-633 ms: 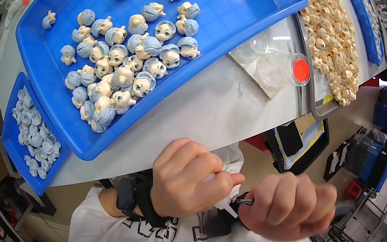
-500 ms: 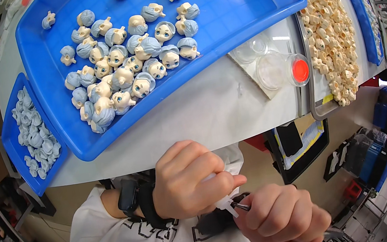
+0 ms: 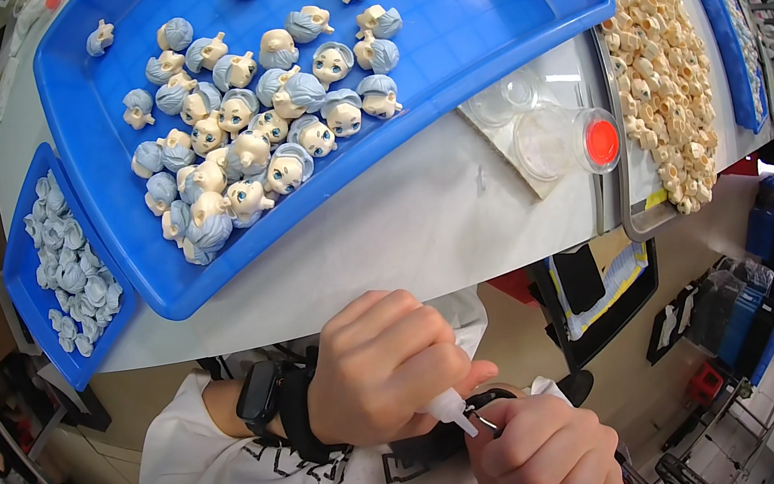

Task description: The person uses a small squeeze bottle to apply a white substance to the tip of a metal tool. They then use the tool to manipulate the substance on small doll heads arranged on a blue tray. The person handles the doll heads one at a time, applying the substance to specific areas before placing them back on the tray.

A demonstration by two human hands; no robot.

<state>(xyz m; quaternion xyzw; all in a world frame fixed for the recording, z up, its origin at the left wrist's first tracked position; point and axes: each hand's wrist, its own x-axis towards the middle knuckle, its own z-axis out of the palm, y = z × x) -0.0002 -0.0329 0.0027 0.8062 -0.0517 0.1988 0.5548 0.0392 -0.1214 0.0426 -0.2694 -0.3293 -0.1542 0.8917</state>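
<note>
My left hand (image 3: 382, 369), with a black smartwatch (image 3: 257, 392) and a black band (image 3: 301, 413) at its wrist, is closed around a small white dropper bottle. Only the bottle's tapered nozzle (image 3: 451, 408) shows, pointing down toward my right hand. My right hand (image 3: 547, 455) is curled around a thin metal tool (image 3: 484, 419). Just its shiny tip comes out by the thumb, close to the nozzle, and its kind cannot be made out. Both hands are in front of my white shirt, below the table's near edge.
A large blue tray (image 3: 319, 197) on the white table (image 3: 408, 249) holds doll heads with light-blue hair. A smaller blue tray (image 3: 88, 365) at left has light-blue hair pieces. Clear plastic jars (image 3: 544, 144), one showing red, stand beside a metal tray (image 3: 642, 220) of beige head parts.
My right hand has moved slightly left and turned, its fingers now lower. More of the white nozzle shows, tilted downward. My left hand has shifted a little to the right.
</note>
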